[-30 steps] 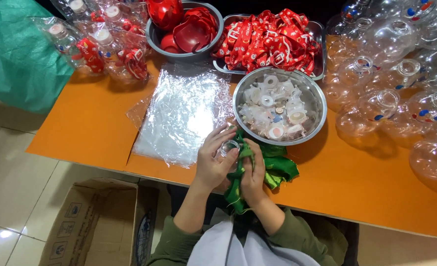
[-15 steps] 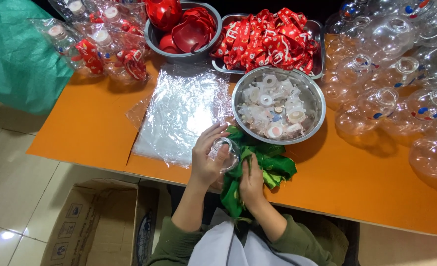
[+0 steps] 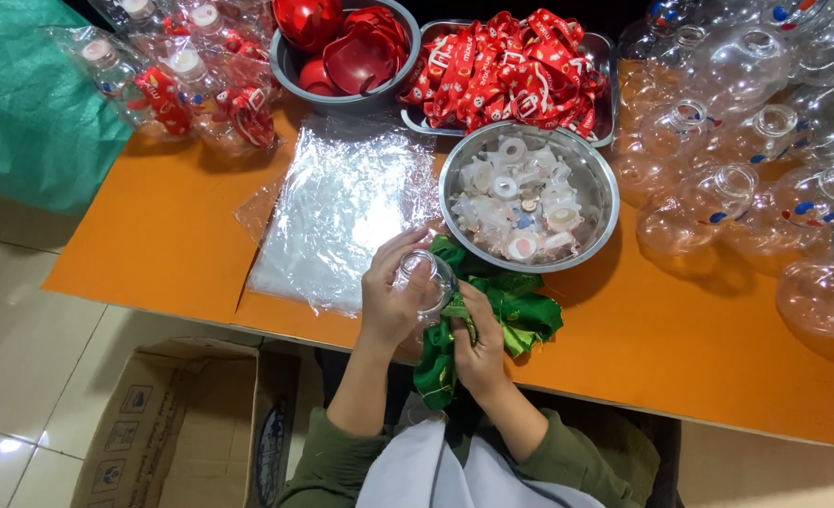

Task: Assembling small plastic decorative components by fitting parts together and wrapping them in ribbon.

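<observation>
My left hand point(image 3: 391, 299) is wrapped around a small clear plastic bottle piece point(image 3: 430, 279), held just above the near edge of the orange table point(image 3: 173, 235). My right hand point(image 3: 478, 343) grips a crumpled green cloth point(image 3: 511, 310) right beside that clear piece, the cloth touching it. Part of the cloth hangs down over the table edge toward my lap. Directly behind my hands sits a steel bowl point(image 3: 594, 174) filled with several white and clear plastic fittings.
A stack of clear plastic bags point(image 3: 346, 202) lies left of the bowl. At the back stand a bowl of red caps point(image 3: 346, 52) and a tray of red ribbons point(image 3: 506, 66). Clear round bottles point(image 3: 755, 169) crowd the right side, wrapped ones point(image 3: 182, 85) the left. An open cardboard box point(image 3: 187, 423) sits on the floor.
My left hand has lifted the clear piece slightly up and away from my body. The right hand has slid down along the green cloth. The rest of the table is unchanged.
</observation>
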